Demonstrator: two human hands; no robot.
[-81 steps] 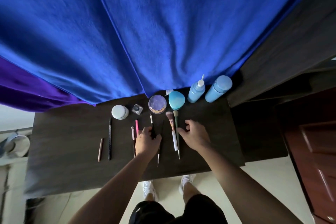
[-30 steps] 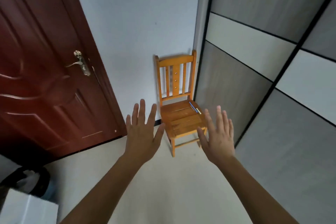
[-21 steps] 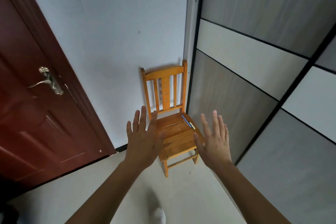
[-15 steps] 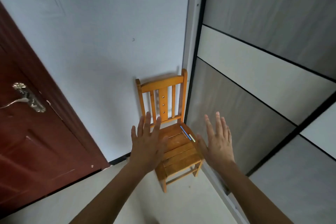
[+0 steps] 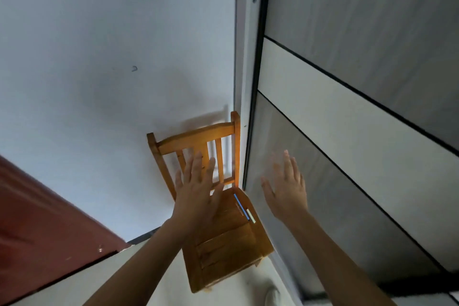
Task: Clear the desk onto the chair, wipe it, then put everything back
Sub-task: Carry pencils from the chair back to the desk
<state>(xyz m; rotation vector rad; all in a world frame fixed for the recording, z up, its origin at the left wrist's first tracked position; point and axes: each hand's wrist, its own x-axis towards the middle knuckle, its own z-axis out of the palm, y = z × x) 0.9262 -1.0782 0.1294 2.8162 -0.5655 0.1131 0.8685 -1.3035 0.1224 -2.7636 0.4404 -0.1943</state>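
Observation:
An orange wooden chair [image 5: 223, 251] stands in the corner against the white wall. A thin blue stick and a short pale one [image 5: 244, 207] lie on the back right of its seat. My left hand [image 5: 196, 196] is held out flat, fingers spread, above the back left of the seat and in front of the backrest slats, holding nothing. My right hand [image 5: 285, 191] is also flat and spread, to the right of the chair in front of the grey panel, holding nothing. The desk is out of view.
A grey and white panelled wardrobe [image 5: 360, 131] runs along the right, close beside the chair. A dark red door [image 5: 37, 218] fills the lower left. Pale floor [image 5: 154, 281] lies in front of the chair, with a white shoe tip [image 5: 272, 297] near the wardrobe's base.
The view went from the desk of cosmetics to the chair. Over the last second the chair has come closer and both spread hands now reach over and beside its seat.

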